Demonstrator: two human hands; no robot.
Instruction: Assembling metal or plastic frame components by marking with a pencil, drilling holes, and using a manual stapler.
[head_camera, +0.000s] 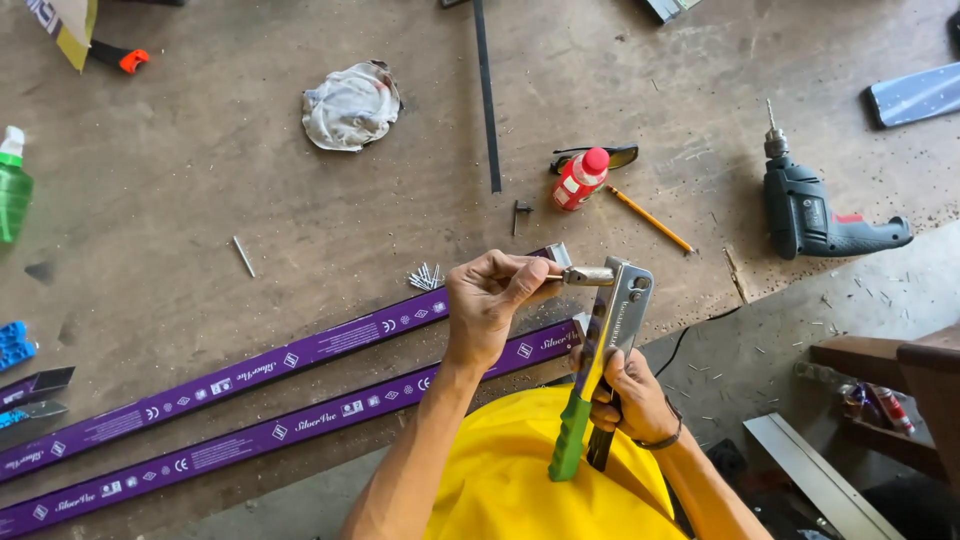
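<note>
Head camera, looking down at a worn brown workbench (200, 180) and the person's two bare hands above a yellow garment (520, 470).

The right hand (632, 395) is wrapped around the handles of a hand riveter (600, 350), fingers closed over the green rubber grip and the dark second lever. The tool stands nearly upright, its flat grey metal head topmost and a short steel nosepiece pointing left. The left hand (490, 295) meets that nosepiece: thumb and forefinger are pinched together at its tip, apparently on a thin rivet pin, though the pin itself is too small to tell.

By the look of it, this is the loading step, a rivet being seated in the nose. The next move would call for a steady push straight into the nosepiece while the handles stay apart.

Just beyond the left hand, a small heap of silvery rivets (425, 276) lies on the bench. Two long purple-wrapped metal strips (250, 375) run slantwise toward the near left edge. Farther back sit a red bottle with a red cap (580, 178), a yellow pencil (650, 220) and a crumpled white rag (350, 105). Near the right edge lies a grey power drill (815, 210), its bit pointing away, amid scattered metal shavings. A green bottle (12, 185) stands at the far left edge.
</note>
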